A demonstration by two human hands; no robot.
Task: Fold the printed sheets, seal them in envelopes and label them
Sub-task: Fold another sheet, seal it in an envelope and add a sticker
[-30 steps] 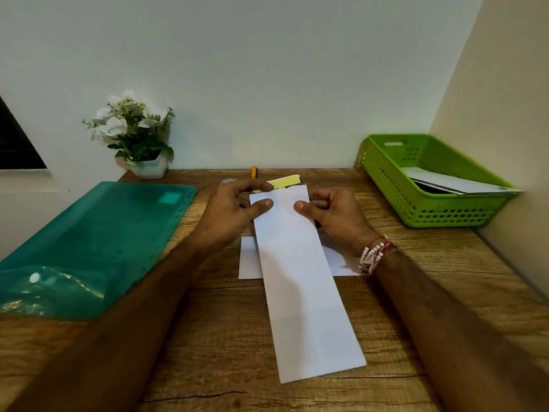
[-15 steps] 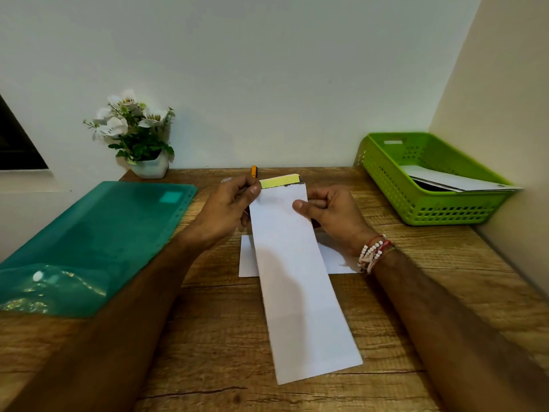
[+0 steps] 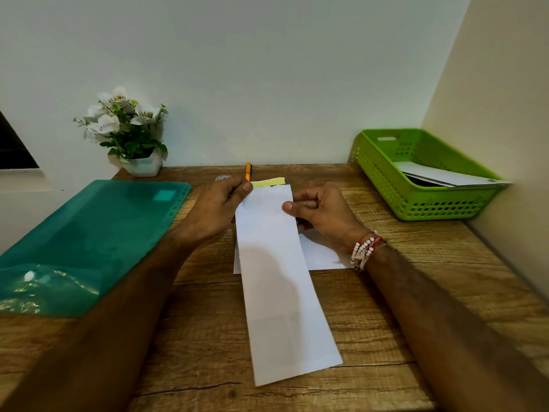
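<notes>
Under the envelope, table (image 3: 386, 337): wooden top with the grain running across; it bears everything listed below.
Envelope (image 3: 282, 292): long, white and plain-faced, set lengthwise with its near end low over the wood and its far end between the two hands. Whether the near end touches the wood cannot be told.
Sheet (image 3: 320, 254): white paper lying flat beneath the envelope's far half and showing on both sides of it, mostly to its right.
Bracelets (image 3: 364, 248): white and red beads on the right wrist, right of the envelope.
Left hand (image 3: 217, 209): thumb and forefinger close together, pinching the envelope's far left corner.
Right hand (image 3: 323, 212): thumb laid on the envelope's right edge, the other fingers curled behind, clamping that edge.
Strip (image 3: 269, 182): yellow-green band along the envelope's far end.
Folder (image 3: 98, 233): translucent green with a punched margin, well to the left of the envelope.
Pen (image 3: 248, 171): orange, just beyond the envelope's far end.
Round object (image 3: 223, 177): small, clear and partly hidden by the left hand; its nature cannot be told.
Basket (image 3: 430, 203): green and perforated, far right of the envelope, holding white papers (image 3: 439, 175).
Flower pot (image 3: 142, 166): white, with white blooms, far left of the envelope against the wall.
</notes>
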